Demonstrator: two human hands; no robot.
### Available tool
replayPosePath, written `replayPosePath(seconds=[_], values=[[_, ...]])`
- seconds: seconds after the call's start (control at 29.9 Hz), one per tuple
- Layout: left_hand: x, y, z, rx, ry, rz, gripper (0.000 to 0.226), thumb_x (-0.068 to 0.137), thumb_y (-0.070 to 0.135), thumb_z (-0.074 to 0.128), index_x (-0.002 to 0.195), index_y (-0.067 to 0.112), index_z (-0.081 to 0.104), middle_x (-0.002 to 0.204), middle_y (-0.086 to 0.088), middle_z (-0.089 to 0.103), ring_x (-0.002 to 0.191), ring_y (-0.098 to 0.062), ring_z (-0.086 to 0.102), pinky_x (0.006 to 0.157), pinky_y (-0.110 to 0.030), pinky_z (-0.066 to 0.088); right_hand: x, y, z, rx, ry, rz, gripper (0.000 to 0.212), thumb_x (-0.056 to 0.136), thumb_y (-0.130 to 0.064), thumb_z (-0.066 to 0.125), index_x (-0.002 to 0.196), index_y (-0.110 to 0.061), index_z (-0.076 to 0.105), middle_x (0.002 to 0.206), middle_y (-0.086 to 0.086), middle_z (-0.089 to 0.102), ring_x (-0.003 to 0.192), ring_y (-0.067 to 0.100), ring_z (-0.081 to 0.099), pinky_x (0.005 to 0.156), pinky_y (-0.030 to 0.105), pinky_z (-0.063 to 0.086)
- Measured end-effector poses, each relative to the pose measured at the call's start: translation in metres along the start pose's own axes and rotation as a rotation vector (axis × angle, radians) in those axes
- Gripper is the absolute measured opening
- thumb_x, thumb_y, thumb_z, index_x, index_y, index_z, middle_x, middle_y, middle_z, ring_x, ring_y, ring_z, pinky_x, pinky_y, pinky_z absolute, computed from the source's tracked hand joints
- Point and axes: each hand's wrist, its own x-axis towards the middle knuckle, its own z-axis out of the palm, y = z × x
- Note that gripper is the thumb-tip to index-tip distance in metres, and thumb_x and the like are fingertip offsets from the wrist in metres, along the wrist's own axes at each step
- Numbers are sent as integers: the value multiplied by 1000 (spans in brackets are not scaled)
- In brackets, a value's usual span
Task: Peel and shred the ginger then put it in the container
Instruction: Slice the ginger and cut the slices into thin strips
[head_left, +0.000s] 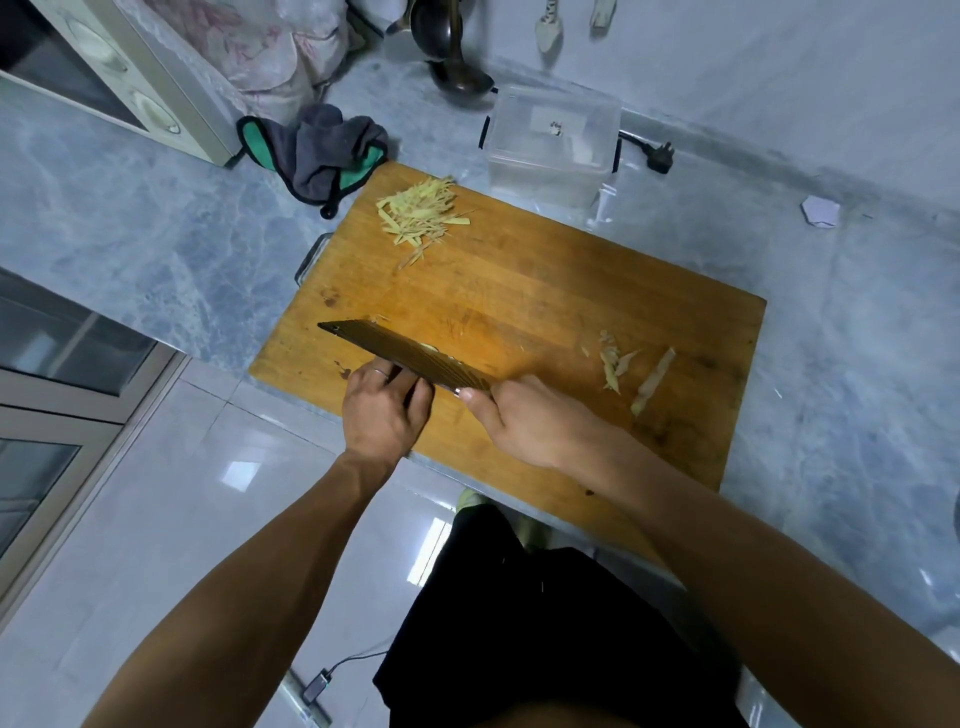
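A pile of pale yellow ginger shreds (422, 214) lies at the far left corner of the wooden cutting board (545, 291). My right hand (524, 421) grips the handle of a dark cleaver (400, 353), whose blade lies across the board's near left part. My left hand (384, 405) is curled against the blade's near side, fingers bent down on something I cannot see; a sliver of pale ginger (428, 347) shows at the blade's far edge. Ginger peelings (631, 371) lie on the board's right side. The clear plastic container (553, 143) stands just beyond the board.
A grey-and-green cloth (327, 150) lies beyond the board's left corner, next to a microwave (114, 78). A dark ladle (457, 73) and a power plug (657, 156) sit near the container. The marble counter (857, 338) extends to the right. The counter edge runs beneath my arms.
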Motion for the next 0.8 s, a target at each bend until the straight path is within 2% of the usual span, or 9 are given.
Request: replayPosePath(seconds=[0.13, 0.2, 0.33, 0.47, 0.57, 0.67, 0.8], values=[[-2, -5, 1, -2, -36, -3, 26, 91, 26, 52, 88, 12, 75, 87, -12, 66, 85, -33, 59, 81, -37, 37, 0, 2, 6, 22, -2, 16, 63, 103, -59, 21, 89, -13, 61, 82, 7, 57, 74, 26, 56, 68, 35, 45], [-1, -7, 2, 1, -64, -8, 29, 92, 27, 49, 94, 13, 75, 93, -12, 67, 88, -34, 61, 81, -37, 38, -2, 5, 4, 16, 9, 13, 63, 103, -60, 20, 87, -14, 60, 85, 9, 60, 79, 29, 59, 71, 36, 47], [-3, -1, 0, -26, -66, -26, 29, 93, 26, 50, 102, 13, 75, 104, -12, 67, 92, -33, 61, 80, -35, 43, -12, 3, 1, 6, 57, -17, 56, 104, -54, 23, 79, -15, 54, 78, 6, 56, 79, 31, 59, 70, 31, 39], [-5, -1, 0, -45, -101, -63, 31, 93, 27, 50, 103, 12, 75, 103, -12, 68, 94, -34, 62, 82, -36, 45, -15, -1, 1, 13, 65, -4, 55, 104, -54, 24, 81, -15, 55, 80, 8, 57, 84, 33, 61, 73, 33, 45], [-3, -1, 0, -67, -73, -51, 28, 92, 24, 52, 101, 12, 75, 100, -12, 67, 90, -34, 61, 79, -35, 45, -11, -3, 0, 9, 74, -8, 62, 104, -54, 23, 83, -10, 62, 81, 12, 61, 86, 34, 63, 78, 37, 50], [-3, -1, 0, -76, -45, -19, 22, 90, 18, 56, 101, 10, 74, 97, -13, 68, 90, -34, 61, 81, -36, 45, -10, -4, 0, -12, 96, -11, 65, 105, -53, 24, 82, -7, 64, 76, 8, 57, 85, 34, 63, 74, 34, 47], [-2, -2, 1, -74, -26, -4, 21, 91, 17, 55, 98, 10, 74, 97, -12, 69, 94, -33, 62, 85, -37, 46, -7, -2, 2, -14, 96, -39, 61, 105, -53, 23, 67, -15, 54, 67, 5, 55, 78, 32, 63, 70, 34, 47]])
